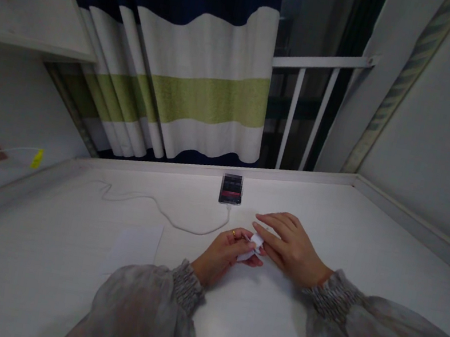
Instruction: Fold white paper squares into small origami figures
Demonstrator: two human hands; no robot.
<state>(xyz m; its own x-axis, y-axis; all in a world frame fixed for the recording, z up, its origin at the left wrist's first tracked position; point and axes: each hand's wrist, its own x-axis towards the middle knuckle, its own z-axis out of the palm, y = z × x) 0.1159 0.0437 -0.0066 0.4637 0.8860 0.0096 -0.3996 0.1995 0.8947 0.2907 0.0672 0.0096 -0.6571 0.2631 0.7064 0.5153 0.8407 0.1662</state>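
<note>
A small piece of folded white paper [257, 239] is pinched in my left hand [230, 251], between the thumb and the fingers. A gold ring shows on one of this hand's fingers. My right hand [292, 247] comes in from the right with its fingers stretched out and somewhat apart. Its fingertips lie at the paper's upper right edge; whether they press on it I cannot tell. The right thumb is mostly hidden. Both hands are just above the white table [252, 336].
A phone [232, 189] with a blurred screen lies at the table's back. Its white cable [185, 230] curves off to the left. A flat white sheet of paper [135, 245] lies left of my hands. Behind are a striped curtain [203, 95] and a white railing [290, 116].
</note>
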